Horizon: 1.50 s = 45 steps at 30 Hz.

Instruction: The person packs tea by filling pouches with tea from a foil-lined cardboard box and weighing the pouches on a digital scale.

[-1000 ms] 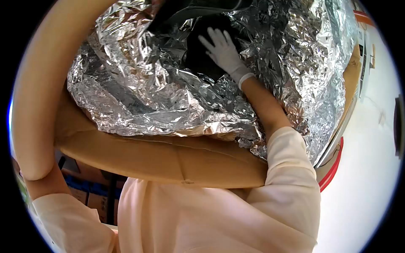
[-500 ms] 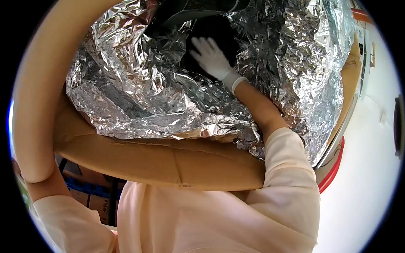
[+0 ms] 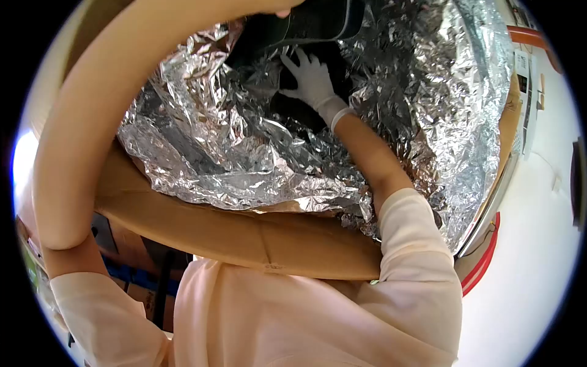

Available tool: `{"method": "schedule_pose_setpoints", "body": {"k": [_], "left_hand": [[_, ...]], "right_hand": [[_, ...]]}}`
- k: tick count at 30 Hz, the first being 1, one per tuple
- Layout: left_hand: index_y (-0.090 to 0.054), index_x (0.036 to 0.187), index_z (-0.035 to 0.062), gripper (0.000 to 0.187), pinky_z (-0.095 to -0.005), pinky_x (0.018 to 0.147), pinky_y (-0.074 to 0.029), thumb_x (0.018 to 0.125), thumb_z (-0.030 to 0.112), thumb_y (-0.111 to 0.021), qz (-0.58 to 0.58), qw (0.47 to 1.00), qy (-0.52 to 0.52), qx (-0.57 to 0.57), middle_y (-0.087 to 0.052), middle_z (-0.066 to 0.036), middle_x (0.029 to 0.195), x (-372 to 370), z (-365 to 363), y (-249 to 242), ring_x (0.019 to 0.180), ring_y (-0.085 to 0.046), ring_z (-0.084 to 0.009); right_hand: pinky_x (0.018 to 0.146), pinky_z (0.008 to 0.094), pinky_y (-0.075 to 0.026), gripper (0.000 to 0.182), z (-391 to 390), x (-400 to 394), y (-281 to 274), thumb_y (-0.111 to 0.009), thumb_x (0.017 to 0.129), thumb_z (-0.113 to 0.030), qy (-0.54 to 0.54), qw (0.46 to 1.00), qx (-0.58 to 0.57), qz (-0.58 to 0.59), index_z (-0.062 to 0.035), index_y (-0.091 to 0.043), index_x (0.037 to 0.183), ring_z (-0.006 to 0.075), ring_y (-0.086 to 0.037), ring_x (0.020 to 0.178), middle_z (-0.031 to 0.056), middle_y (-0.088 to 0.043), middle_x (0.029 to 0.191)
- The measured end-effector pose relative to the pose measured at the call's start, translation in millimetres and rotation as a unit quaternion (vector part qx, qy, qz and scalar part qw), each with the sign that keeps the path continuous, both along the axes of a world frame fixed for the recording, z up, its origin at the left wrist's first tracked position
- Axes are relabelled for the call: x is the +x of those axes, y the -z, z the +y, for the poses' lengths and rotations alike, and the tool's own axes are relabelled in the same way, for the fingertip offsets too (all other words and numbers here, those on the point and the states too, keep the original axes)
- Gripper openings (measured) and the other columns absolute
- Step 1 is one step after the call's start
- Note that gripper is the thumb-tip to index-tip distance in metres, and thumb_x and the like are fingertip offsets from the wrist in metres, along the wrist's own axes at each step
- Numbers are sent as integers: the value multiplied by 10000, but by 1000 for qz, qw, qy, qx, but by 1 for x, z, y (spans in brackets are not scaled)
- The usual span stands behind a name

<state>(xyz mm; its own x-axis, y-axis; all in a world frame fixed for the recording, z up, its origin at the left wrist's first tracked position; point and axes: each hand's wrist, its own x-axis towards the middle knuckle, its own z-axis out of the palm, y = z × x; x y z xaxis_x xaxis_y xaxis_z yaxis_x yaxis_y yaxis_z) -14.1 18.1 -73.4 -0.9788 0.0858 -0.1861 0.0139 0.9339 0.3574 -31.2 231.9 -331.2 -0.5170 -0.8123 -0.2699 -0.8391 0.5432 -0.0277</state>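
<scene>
Right now the right hand point(image 3: 312, 76), in a white glove, lies spread flat w/ fingers splayed on a dark item point(image 3: 299, 101) deep inside the foil-lined cardboard box point(image 3: 269, 238), gripping nothing. Left arm point(image 3: 92, 140) arcs over the box's near-left edge; the left hand is mostly cut off at top by a black tray-like piece point(image 3: 318, 21), so can't tell its grip. Risk, imo: crinkled foil liner point(image 3: 220, 159) could snag or tear on the forearm pressing across it, and the tray piece might slip down onto the hand below.

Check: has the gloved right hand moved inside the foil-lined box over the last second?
Yes. The right hand has pushed deeper, away from the cardboard box rim, toward the dark item.
</scene>
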Motion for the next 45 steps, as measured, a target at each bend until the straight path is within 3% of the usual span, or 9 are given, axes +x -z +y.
{"method": "schedule_pose_setpoints", "body": {"k": [8,15,20,24,27,28,35,41,45], "left_hand": [[-564,784,-38,130,-364,555,-520,849,10,-462,82,993,-57,60,-580,-146,561,-2,-1,35,541,-648,-246],[-563,775,-48,90,-373,573,-526,795,-8,-485,85,993,-31,79,-610,-167,579,-6,-7,68,559,-665,-266],[-665,757,-64,167,-434,737,-533,706,79,-596,114,993,5,-15,-661,-259,803,-6,8,67,799,-671,-376],[-599,773,-63,126,-371,563,-533,789,2,-492,110,988,-21,105,-616,-167,572,-8,9,92,546,-663,-275],[-621,756,-68,151,-377,581,-536,789,10,-496,114,989,40,83,-617,-166,563,7,18,72,550,-664,-278],[-668,739,-20,96,-441,672,-543,726,57,-612,95,992,12,79,-661,-224,741,6,20,74,770,-670,-379],[-646,742,-64,217,-473,686,-516,840,106,-552,220,974,16,47,-615,-238,645,10,26,83,716,-650,-399],[-663,840,-54,167,-460,746,-534,767,66,-572,58,997,-21,49,-653,-266,837,9,21,57,830,-654,-407],[-635,690,-42,284,-411,653,-534,886,109,-495,116,991,-4,59,-610,-167,552,6,18,67,587,-661,-306]], "right_hand": [[829,414,-531,661,6,10,-9,-781,681,-274,152,982,-65,-90,-191,-534,1289,331,-580,1040,147,-504,1237],[736,268,-492,311,29,-16,-40,-726,709,-166,333,831,-269,-356,-67,-685,1001,152,-618,749,90,-684,819],[592,283,-484,305,16,-9,-142,-731,726,-137,493,644,-370,-454,-54,-650,1008,146,-610,698,53,-669,847],[561,295,-444,299,12,1,-200,-721,723,-160,510,643,-366,-439,-42,-607,973,149,-591,691,45,-641,842],[539,273,-405,310,14,11,-238,-660,789,-171,464,638,-398,-469,-74,-625,1082,150,-584,664,41,-632,894],[539,273,-405,310,11,9,-245,-660,789,-171,457,642,-404,-465,-74,-625,1082,150,-584,664,41,-632,894],[600,297,-466,228,-39,13,-234,-697,787,-128,459,472,-645,-388,-48,-593,973,133,-557,695,22,-600,852],[833,264,-433,245,-46,15,-203,-560,931,-228,283,632,-664,-280,2,-639,967,133,-577,857,57,-650,965],[876,275,-421,391,-30,15,-208,-480,958,-357,227,694,-625,-275,-20,-661,1038,118,-531,955,51,-653,1058]]}}
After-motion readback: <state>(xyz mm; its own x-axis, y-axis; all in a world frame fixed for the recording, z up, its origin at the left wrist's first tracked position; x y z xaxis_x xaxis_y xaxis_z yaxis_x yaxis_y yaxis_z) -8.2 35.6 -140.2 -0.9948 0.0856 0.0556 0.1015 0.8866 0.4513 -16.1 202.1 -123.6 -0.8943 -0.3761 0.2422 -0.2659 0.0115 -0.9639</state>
